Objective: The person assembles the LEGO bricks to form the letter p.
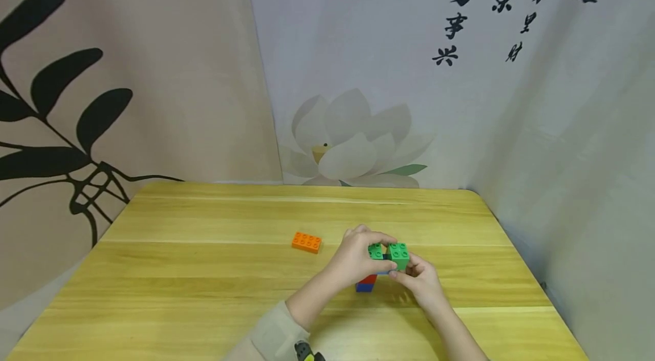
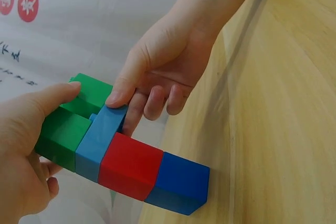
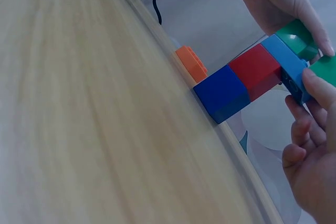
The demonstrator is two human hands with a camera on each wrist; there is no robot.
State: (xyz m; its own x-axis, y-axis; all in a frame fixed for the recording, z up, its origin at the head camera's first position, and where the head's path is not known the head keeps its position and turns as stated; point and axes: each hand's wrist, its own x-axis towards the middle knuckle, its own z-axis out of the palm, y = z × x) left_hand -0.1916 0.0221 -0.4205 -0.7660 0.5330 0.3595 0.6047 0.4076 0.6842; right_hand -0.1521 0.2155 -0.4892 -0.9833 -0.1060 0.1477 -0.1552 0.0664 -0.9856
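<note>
Though on the table [image 1: 194, 276], orange brick [image 1: 306, 243] apart from block stack [image 2: 131, 165]

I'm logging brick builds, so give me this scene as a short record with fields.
Stack, bottom up: dark blue brick, red brick, light blue brick, two green bricks
Left hand: grips the green bricks
Right hand: pinches the light blue brick's overhanging end
Set apart: orange brick, on the table

Printed lotus [image 1: 353, 148] — black leaves [image 1: 104, 117]
</note>
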